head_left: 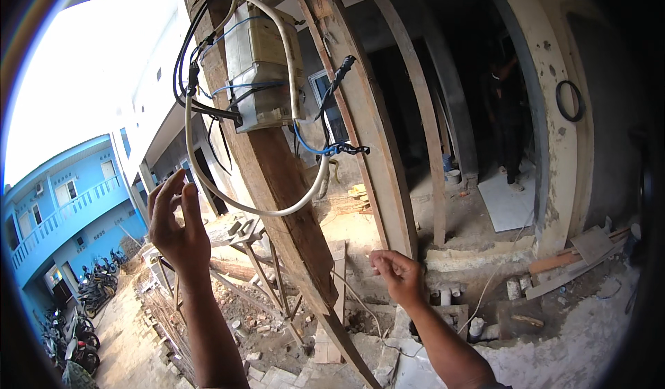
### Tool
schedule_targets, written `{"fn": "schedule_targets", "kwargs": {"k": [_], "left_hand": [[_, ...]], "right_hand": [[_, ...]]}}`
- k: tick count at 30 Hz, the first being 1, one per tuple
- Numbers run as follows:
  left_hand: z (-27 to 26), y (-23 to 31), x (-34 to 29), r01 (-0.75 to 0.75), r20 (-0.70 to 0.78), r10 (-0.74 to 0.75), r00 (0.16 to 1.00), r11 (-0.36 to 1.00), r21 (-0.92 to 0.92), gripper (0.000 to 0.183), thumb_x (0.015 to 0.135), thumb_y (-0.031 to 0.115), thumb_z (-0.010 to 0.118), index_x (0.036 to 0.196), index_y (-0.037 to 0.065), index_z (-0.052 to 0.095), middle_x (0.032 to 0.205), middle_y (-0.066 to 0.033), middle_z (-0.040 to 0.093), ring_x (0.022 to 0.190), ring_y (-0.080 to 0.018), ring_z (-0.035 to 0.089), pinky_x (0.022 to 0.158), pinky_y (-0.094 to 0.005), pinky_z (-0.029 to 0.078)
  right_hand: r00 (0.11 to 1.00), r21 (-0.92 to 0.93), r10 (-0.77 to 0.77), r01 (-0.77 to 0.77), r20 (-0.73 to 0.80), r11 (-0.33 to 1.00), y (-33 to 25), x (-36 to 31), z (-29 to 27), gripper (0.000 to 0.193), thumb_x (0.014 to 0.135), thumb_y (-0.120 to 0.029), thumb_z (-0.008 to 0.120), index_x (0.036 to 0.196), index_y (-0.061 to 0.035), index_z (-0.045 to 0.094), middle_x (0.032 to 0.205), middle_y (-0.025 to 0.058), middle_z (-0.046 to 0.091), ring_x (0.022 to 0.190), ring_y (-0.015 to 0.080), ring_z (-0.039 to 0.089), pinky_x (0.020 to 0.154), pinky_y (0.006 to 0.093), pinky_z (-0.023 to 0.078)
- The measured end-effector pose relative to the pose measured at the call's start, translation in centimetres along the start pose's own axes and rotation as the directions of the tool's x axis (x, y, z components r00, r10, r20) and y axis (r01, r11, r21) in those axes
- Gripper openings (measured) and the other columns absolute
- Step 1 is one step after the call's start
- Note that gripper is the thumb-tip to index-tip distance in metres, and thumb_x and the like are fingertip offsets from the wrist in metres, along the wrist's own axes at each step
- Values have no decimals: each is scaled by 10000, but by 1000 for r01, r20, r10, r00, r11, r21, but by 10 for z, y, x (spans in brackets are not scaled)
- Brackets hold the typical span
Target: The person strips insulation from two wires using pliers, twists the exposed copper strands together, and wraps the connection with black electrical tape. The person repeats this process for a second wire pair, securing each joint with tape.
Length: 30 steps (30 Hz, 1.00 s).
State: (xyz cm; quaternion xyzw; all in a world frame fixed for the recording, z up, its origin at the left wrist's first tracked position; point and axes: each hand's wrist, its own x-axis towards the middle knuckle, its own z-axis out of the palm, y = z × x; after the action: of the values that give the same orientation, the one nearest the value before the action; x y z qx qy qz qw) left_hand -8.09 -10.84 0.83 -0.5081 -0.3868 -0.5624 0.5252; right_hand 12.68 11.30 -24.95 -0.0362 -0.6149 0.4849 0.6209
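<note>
My left hand (176, 226) is raised left of a wooden post, fingers bent but apart, with nothing seen between them. My right hand (400, 277) is lower, to the right of the post, its fingers curled together; whatever they may hold is too small to make out. On the wooden post (277, 174) is fixed a grey-white electric meter box (260, 70). A white cable (277, 213) loops below it, from near my left hand toward the right. Blue wires (308, 143) end in black-taped joints (350, 148) beside the box. Black cables (181, 63) hang at its left.
Upright timbers (360, 98) stand behind the post. A trestle of wooden poles (267, 271) and rubble lie below. A person (506, 119) stands in the dark doorway beside a white panel (506, 198). Pipes (478, 328) and planks (575, 264) lie at right; motorbikes (97, 288) stand at far left.
</note>
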Motion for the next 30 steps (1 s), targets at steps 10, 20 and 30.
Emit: {"fn": "schedule_targets", "kwargs": {"k": [10,20,30], "left_hand": [[34,-25,-51,493,284,-409,867,783,-379,604,1000,271,772,1476,-32,554,1212,-150,695,1136,-195,681,975,-381,574],[76,-38,-80,507,353,-378,856,748,-428,557,957,169,815,1457,47,600,1308,-116,650,1230,-205,629,1021,-385,553],[91,-39,-80,402,300,-313,901,862,-310,573,932,118,809,1470,99,612,1251,-109,588,1148,-199,629,949,-364,565]], "right_hand": [[938,-7,-318,320,-141,947,-59,86,109,551,1034,-214,716,1477,46,516,1366,178,622,1246,235,632,916,352,619],[921,24,-282,299,-270,954,-51,87,139,549,996,-214,768,1409,76,549,1354,202,623,1213,262,649,899,357,631],[789,-267,-566,507,-239,820,-55,92,167,512,1028,-124,694,1446,117,524,1343,285,631,1184,354,699,919,387,615]]}}
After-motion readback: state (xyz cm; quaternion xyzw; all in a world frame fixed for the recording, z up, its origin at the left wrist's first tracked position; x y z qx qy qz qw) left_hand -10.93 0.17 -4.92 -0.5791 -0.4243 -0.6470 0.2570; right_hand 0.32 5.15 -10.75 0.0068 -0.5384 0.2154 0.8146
